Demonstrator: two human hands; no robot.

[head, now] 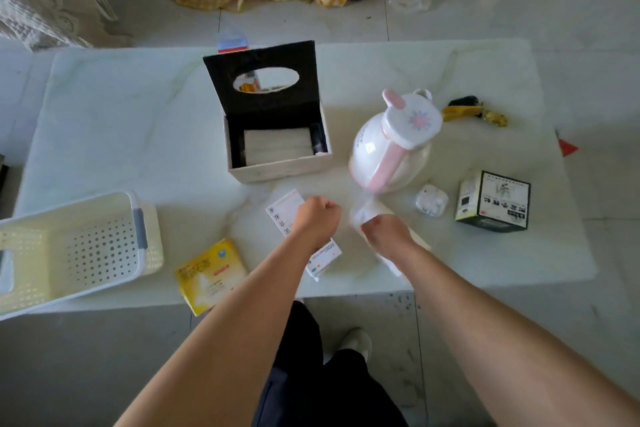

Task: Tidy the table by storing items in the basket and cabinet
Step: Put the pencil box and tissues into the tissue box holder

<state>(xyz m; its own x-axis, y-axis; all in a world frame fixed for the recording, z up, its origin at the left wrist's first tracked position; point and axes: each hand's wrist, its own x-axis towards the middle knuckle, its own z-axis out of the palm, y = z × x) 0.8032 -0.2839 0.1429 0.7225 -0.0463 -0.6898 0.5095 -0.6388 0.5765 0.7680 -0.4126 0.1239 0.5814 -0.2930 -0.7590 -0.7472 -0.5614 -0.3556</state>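
Left hand [317,218] curled into a loose fist over a flat white printed packet [303,234], knuckles up; cannot tell whether fingers actually pinch the packet or merely rest on it. Right hand [384,234] closed on a crumpled white tissue or wrapper [363,215], one end protruding toward the far side, blurred. Both hands near the worktop's near edge, centre, just beside each other but apart. Worktop [121,121] pale marble, mostly bare at left. Cream perforated basket [72,250] at near left, tilted with its mouth turned toward the hands and overhanging the near edge, nothing visible inside; probably angled so for easy dropping-in. Yellow packet [211,274] between basket and left forearm, overhanging the near edge. Tissue box [278,146] at centre far, black lid propped upright, white stack visible inside; open presumably for refilling or access. White-and-pink jug [394,146] right of it, handle facing near. Small white earbud case [431,199] just beside the jug's base. Black-and-white carton [493,201] further right. Banana peel and dark object [471,111] at far right. No cabinet in view. Judgement: sorting barely begun, most items still on the worktop; next likely a carry to the left toward the basket, loose tissue at risk of slipping out.
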